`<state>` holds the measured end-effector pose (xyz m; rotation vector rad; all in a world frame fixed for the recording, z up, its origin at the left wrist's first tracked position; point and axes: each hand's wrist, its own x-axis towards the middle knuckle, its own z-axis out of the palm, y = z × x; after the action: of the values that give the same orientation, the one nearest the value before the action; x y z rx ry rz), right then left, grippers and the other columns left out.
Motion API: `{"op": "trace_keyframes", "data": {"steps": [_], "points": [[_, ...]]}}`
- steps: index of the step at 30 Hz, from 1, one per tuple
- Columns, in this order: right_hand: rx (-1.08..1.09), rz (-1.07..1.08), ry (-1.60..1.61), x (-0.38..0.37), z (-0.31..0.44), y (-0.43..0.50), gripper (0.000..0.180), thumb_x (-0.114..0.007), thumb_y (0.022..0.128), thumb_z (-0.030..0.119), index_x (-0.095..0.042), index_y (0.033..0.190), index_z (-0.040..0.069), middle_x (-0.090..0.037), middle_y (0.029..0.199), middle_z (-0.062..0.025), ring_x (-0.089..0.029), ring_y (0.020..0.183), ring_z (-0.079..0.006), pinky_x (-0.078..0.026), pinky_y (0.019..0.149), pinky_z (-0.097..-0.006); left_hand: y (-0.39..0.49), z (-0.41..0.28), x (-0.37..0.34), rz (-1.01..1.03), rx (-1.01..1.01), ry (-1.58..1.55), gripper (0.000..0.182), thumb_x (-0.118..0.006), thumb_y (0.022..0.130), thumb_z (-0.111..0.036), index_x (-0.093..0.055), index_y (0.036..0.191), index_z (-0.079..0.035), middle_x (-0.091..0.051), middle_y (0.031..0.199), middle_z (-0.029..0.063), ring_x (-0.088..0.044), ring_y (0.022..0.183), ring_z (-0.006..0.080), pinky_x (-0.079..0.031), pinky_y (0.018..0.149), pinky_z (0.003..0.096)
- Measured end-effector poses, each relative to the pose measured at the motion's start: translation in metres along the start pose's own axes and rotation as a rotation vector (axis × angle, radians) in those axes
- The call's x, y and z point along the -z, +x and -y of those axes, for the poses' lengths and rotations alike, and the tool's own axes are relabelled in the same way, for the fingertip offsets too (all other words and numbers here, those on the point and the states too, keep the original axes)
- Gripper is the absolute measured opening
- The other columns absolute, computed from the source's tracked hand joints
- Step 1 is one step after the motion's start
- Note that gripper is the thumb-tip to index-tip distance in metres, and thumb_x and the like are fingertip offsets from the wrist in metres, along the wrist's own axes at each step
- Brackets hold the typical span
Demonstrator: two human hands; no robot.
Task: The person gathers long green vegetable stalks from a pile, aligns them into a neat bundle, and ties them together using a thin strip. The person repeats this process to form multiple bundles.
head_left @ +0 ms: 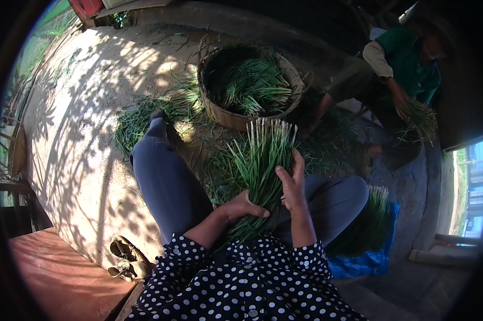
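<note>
Between my two hands is a thick bundle of long green leafy stalks (261, 168), probably garlic chives, its pale cut ends pointing away from me. My left hand (245, 208) is wrapped around the lower, leafy part, thumb across the front. Higher up, my right hand (293, 182) grips the right side, with thumb in front and fingers partly hidden behind the leaves. The leaf tips hang towards my lap. Just beyond the bundle stands a round woven basket (225, 119) holding more of the same stalks (257, 84).
Loose leaves (139, 122) litter the ground around my left foot. On the right, stacked stalks (366, 224) lie on a blue plastic sheet (358, 267). A co-worker (406, 64) sits at the upper right, holding stalks (420, 120). A pair of shoes (127, 259) stands beside a reddish slab (64, 277).
</note>
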<state>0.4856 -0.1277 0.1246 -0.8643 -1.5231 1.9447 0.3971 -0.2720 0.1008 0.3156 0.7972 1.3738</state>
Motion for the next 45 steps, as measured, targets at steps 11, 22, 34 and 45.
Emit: {"op": "trace_keyframes", "data": {"steps": [11, 22, 34, 45], "points": [[0.469, -0.042, -1.017, 0.017, 0.075, 0.048, 0.064, -0.077, 0.076, 0.029, -0.049, 0.132, 0.013, -0.047, 0.128, -0.0146, -0.05, 0.115, -0.0312, -0.046, 0.091, -0.044, 0.005, 0.001, -0.003, -0.14, 0.029, 0.135, 0.064, -0.077, 0.061, 0.004, -0.054, 0.121, -0.001, -0.064, 0.108, 0.0063, -0.062, 0.097, 0.0189, -0.049, 0.088, 0.0319], [0.639, 0.158, -1.415, 0.016, 0.075, 0.121, 0.016, -0.069, 0.078, 0.018, -0.058, 0.079, 0.007, -0.064, 0.081, -0.0042, -0.061, 0.079, -0.0284, -0.046, 0.073, -0.0421, -0.001, -0.011, -0.01, -0.025, -0.029, 0.142, 0.061, -0.077, 0.061, 0.006, -0.056, 0.118, -0.001, -0.062, 0.108, 0.0052, -0.06, 0.099, 0.0176, -0.047, 0.089, 0.0308], [0.465, 0.167, -1.135, 0.041, 0.118, 0.142, 0.042, -0.07, 0.08, 0.006, -0.06, 0.12, 0.009, -0.062, 0.113, -0.0072, -0.059, 0.101, -0.0206, -0.05, 0.083, -0.0369, -0.002, -0.015, -0.014, -0.044, -0.013, 0.078, 0.066, -0.079, 0.06, 0.005, -0.055, 0.121, 0.0, -0.063, 0.106, 0.006, -0.061, 0.096, 0.019, -0.049, 0.087, 0.0316], [0.523, 0.582, -1.474, 0.01, 0.073, 0.098, 0.025, -0.072, 0.073, 0.016, -0.065, 0.095, 0.008, -0.057, 0.104, -0.0066, -0.05, 0.11, -0.0251, -0.039, 0.089, -0.0428, -0.001, -0.012, -0.015, -0.049, 0.021, 0.141, 0.06, -0.079, 0.061, 0.003, -0.057, 0.117, 0.0, -0.064, 0.104, 0.0063, -0.062, 0.093, 0.0174, -0.051, 0.083, 0.0297]]}}
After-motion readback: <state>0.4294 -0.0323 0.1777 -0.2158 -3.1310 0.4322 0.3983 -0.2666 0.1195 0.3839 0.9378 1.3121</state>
